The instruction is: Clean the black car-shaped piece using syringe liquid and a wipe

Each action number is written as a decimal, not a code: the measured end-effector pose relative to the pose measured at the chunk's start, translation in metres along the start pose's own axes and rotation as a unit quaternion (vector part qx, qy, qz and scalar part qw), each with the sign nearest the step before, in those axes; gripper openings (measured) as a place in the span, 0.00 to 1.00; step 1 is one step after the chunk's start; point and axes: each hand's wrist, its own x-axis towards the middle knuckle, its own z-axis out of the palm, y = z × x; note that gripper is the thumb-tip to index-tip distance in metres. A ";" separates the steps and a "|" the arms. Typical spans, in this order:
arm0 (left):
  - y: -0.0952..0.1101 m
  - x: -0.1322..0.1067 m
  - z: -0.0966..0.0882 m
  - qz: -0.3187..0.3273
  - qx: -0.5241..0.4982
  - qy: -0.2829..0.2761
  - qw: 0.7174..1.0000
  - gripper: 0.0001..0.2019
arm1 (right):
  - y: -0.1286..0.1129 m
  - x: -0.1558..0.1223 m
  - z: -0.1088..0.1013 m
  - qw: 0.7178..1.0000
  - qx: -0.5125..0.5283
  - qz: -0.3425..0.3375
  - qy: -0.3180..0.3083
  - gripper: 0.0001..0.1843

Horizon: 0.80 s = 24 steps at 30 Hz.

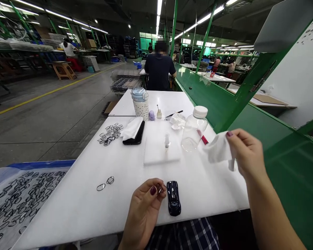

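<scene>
My left hand (147, 203) is closed in a pinch near the table's front edge. Between its fingertips is a small thin ring (160, 190), mostly hidden by the fingers. Just right of that hand lies a glossy dark toy car (173, 198). Raised over the table's right side, my right hand (246, 152) pinches a white cloth (219, 148) that hangs loosely to the left. Two or so thin dark oval rings (101, 187) lie on the table to the left. A heap of similar rings (111, 133) sits farther back.
On the white table (83, 208) stand a clear bottle (194, 130), a dotted tumbler (141, 106) and a small dropper bottle (167, 143) on a white foam pad (151, 158). A black phone (138, 135) lies under tissue. Many rings fill a tray (21, 198) at left. A person (160, 71) sits ahead.
</scene>
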 end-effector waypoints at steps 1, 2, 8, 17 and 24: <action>0.000 0.000 0.000 -0.001 0.002 0.000 1.000 0.09 | 0.010 -0.007 -0.001 0.998 -0.003 0.046 -0.031 0.18; 0.001 -0.001 0.001 -0.001 0.005 0.000 1.000 0.09 | 0.019 -0.013 -0.002 0.995 -0.006 0.079 -0.056 0.18; 0.003 -0.002 0.004 0.000 0.019 -0.006 1.000 0.08 | 0.054 -0.033 -0.003 0.989 -0.017 0.124 -0.084 0.19; 0.002 -0.002 0.002 0.002 0.016 -0.032 0.999 0.07 | 0.035 -0.036 -0.003 0.985 0.113 0.019 0.127 0.10; 0.001 -0.001 0.001 -0.005 -0.018 -0.042 0.999 0.07 | -0.015 -0.074 0.025 0.931 0.315 0.135 -0.128 0.16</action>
